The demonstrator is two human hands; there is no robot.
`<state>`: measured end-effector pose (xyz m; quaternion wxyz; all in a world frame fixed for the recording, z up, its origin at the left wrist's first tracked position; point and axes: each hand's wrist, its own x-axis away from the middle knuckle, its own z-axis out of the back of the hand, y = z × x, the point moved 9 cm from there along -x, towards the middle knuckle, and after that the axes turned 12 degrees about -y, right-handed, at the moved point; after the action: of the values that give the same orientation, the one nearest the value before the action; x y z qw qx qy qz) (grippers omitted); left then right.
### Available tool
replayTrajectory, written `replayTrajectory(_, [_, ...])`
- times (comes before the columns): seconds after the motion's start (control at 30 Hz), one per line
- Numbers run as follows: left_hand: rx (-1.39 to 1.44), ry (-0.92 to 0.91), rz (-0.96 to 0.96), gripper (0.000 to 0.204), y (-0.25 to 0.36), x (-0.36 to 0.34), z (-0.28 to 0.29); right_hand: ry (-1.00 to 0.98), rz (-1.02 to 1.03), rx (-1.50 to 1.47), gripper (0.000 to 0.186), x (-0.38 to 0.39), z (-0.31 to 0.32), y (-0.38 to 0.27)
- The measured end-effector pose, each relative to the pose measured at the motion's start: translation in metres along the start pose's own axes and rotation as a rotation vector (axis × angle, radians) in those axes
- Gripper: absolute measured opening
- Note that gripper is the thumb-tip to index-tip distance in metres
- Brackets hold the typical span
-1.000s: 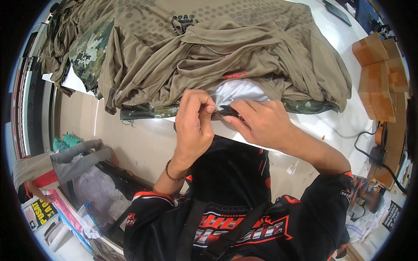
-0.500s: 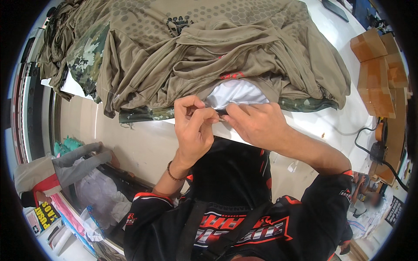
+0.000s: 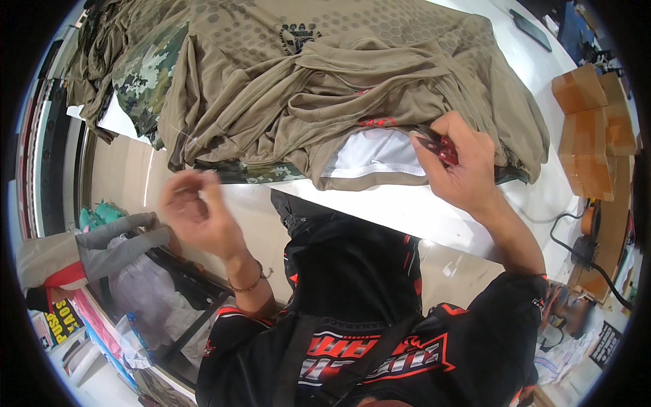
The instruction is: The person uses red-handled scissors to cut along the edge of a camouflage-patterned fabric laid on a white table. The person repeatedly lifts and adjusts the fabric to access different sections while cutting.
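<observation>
Camouflage-print fabric (image 3: 146,85) lies ahead and to the left of the left hand (image 3: 198,207), which is blurred and held off the near edge of the cloth, over the floor side. Its fingers are half curled around a gap; nothing shows in them, though whether they pinch something fine cannot be told.

Between the hands and ahead of them, a khaki shirt (image 3: 251,108) spreads in loose folds across a white table (image 3: 359,201). Its near opening, showing a white lining (image 3: 373,152), runs with its long axis from left to right, the rim hanging toward the wearer's body. That opening sits well to the right of the left hand and just beside the right hand (image 3: 458,163), clearly the nearer of the two.

Over the opening's right end, the right hand grips a small cutting tool (image 3: 447,153), red at the handle and dark at the blades, its tip angled left and away from the body. Contact between tip and cloth cannot be made out.

Farther right, beyond the right hand, stand brown cartons (image 3: 586,125).
</observation>
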<state>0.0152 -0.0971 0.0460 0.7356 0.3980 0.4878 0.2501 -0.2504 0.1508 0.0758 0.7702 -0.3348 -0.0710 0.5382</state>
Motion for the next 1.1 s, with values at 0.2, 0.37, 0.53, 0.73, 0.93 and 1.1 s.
replayTrajectory(0.2, [-0.195,-0.597,-0.063,0.03,0.04,0.011,-0.101,-0.215,-0.188,0.184,0.039,-0.003,-0.008,0.004])
replayTrajectory(0.37, [-0.325,-0.658,-0.074,0.02,0.031,0.008,-0.113,-0.173,-0.113,0.314,0.03,0.004,0.008,0.002])
replayTrajectory(0.53, [-0.12,-0.555,0.138,0.013,0.021,0.001,-0.105,-0.021,-0.116,0.254,0.026,0.003,0.02,-0.001])
replayTrajectory(0.73, [0.926,-0.386,0.684,0.014,-0.033,0.012,-0.123,0.022,-0.308,0.087,0.019,0.002,0.018,0.027])
replayTrajectory(0.93, [1.489,-0.387,0.912,0.028,-0.051,0.016,-0.137,0.001,-0.346,-0.007,0.014,0.002,0.014,0.038])
replayTrajectory(1.1, [1.418,-0.32,0.903,0.032,-0.041,0.012,-0.145,0.165,-0.329,-0.26,0.013,0.007,0.019,0.072])
